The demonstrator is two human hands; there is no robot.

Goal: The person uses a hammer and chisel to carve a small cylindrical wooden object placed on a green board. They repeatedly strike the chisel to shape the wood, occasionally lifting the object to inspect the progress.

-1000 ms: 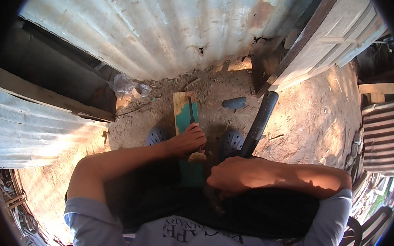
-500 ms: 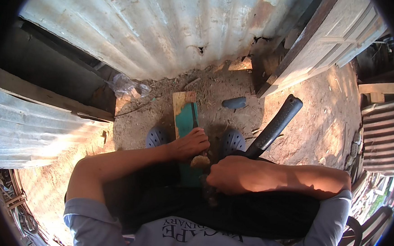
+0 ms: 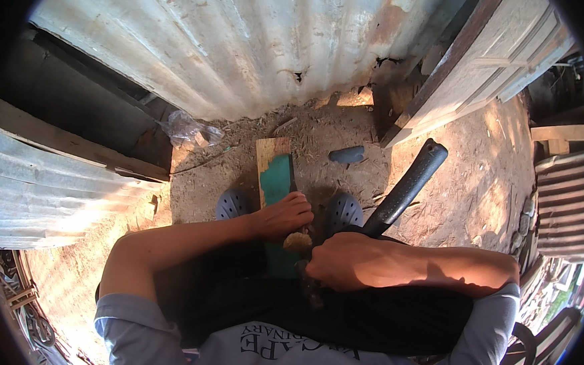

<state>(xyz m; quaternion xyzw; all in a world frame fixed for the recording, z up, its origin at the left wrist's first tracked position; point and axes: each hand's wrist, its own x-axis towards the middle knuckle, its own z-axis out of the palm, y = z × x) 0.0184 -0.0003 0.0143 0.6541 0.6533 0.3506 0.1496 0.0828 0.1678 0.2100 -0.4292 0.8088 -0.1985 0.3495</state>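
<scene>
Apparently, progress is partial: the long, green-painted wooden board (image 3: 278, 175) at mid-frame shows bare wood at its upper end; what remains beneath the hands is hidden. Right of centre, the right hand (image 3: 341, 260) grips a thick black-handled tool (image 3: 404, 189); the left hand (image 3: 286, 215) is wrapped around a slim dark tool with a round tan butt (image 3: 298, 241).

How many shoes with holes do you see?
2: one shoe left of the green-painted board, the other shoe right of it. Both are partly hidden.
</scene>
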